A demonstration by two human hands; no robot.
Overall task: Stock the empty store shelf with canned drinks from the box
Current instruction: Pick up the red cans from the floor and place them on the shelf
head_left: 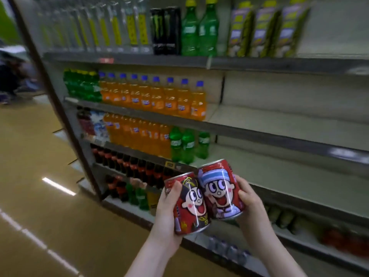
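Here, both hands are up in front of the rack [65,116], each grasping one red cartoon-faced can. The left hand [165,214] wraps the left can [192,206] from its outer side, thumb lying across the upper front near the rim and the other fingers hidden behind. The right hand [251,202] grips the right can [220,192] from the opposite side, thumb on the front face. The two cans touch along their sides and tilt away from each other at the top, the right one held a little higher. They hang in the air before the front edge of a bare shelf [279,176], not resting on it. At that shelf's left end stand green bottles [187,144], with orange bottles [139,134] further left. The board above [279,120] carries another row of orange bottles with blue caps [155,96] on its left half, while its right half shows bare surface. Cola bottles [129,164] fill the level below, to the left of the hands. On the top board sit clear bottles [111,27], black cans [165,31] and two more green bottles. The glossy tan floor [40,176] stretches off to the left.
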